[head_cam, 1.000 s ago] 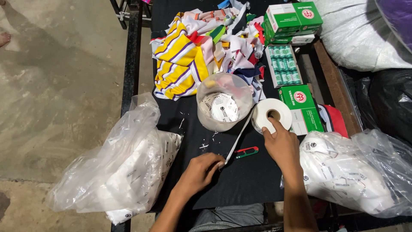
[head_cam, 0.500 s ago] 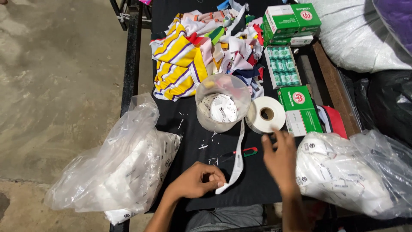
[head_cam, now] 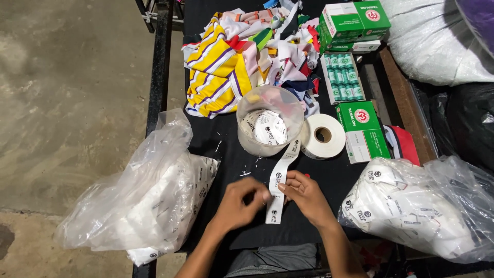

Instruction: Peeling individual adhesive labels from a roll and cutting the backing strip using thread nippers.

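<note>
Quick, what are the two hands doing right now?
Left hand: closed, pinching the white label strip.
Right hand: closed, pinching the same strip from the other side.

White label strip (head_cam: 278, 180) in both hands; 3 green boxes (head_cam: 362, 129) right of roll (head_cam: 323, 136).

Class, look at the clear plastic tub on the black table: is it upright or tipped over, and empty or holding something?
Upright and not empty: the clear tub shows its open round mouth upward, with white printed labels lying inside.
</note>
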